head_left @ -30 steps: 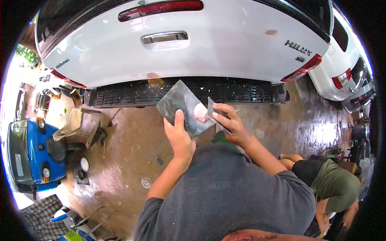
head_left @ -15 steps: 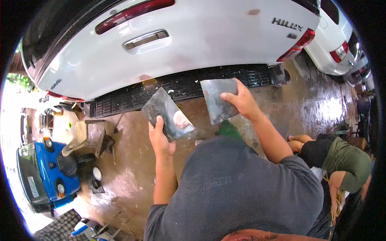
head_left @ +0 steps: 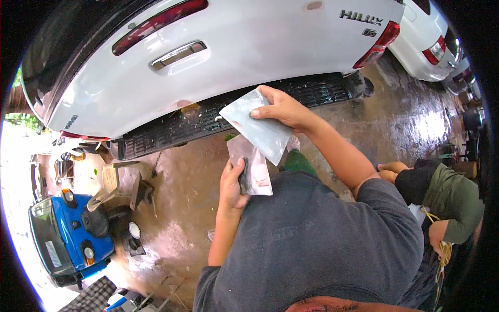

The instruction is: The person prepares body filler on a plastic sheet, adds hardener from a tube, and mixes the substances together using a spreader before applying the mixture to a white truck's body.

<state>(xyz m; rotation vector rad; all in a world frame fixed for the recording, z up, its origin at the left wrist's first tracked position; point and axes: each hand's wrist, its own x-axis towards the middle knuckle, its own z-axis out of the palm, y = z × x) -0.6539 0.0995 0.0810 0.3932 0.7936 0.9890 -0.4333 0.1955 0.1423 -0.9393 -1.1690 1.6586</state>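
My left hand (head_left: 232, 187) grips a thin, flat grey sheet (head_left: 258, 167), its thumb lying on the face. Pale pinkish paste shows near this sheet's lower corner. Above it, a second thin flat sheet (head_left: 257, 127), bluish-grey and shiny, is in my right hand (head_left: 286, 111), thumb on the near face and fingers behind. The right sheet's lower edge overlaps the left sheet in the view; I cannot tell whether they touch. Both are held before my chest, near the black step bumper (head_left: 171, 127) of a white pickup.
The white tailgate (head_left: 223, 62) stands ahead, with small brownish patches. Another white vehicle (head_left: 423, 47) is at the far right. A blue three-wheeled vehicle (head_left: 73, 234) and a pale chair (head_left: 107, 184) stand left on the wet floor (head_left: 176, 213). A bent-over person (head_left: 449, 200) is close on my right.
The two sheets have come together from being apart. My right hand moved left and turned its sheet; my left hand moved right and its sheet tilted more upright.
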